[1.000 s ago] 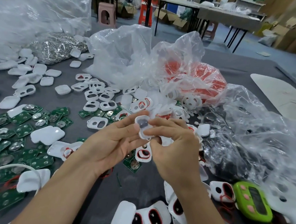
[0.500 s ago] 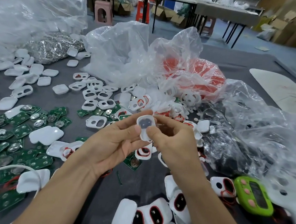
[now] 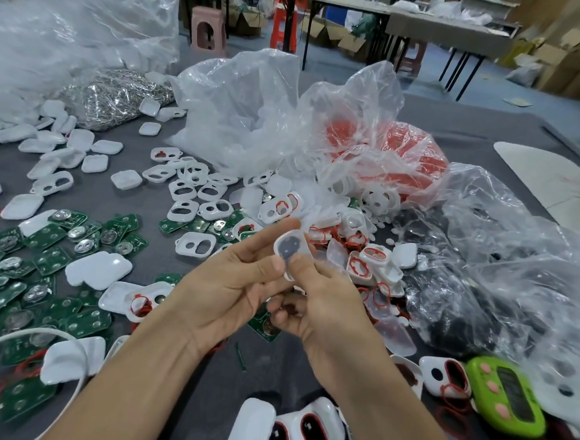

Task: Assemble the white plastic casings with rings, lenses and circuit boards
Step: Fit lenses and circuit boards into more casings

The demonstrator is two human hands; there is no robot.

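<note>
Both hands meet above the grey table (image 3: 105, 195): the left hand (image 3: 229, 286) pinches a small white casing (image 3: 291, 251) with a grey oval centre between thumb and forefinger, while the right hand (image 3: 323, 308) grips its lower end, thumb on top and fingers curled. Assembled casings (image 3: 301, 430) lie nearest, with a green timer (image 3: 506, 396) at right. Green circuit boards (image 3: 38, 271) spread left, open casing shells (image 3: 193, 209) lie beyond them, and farther back is a clear bag of red rings (image 3: 405, 166).
</note>
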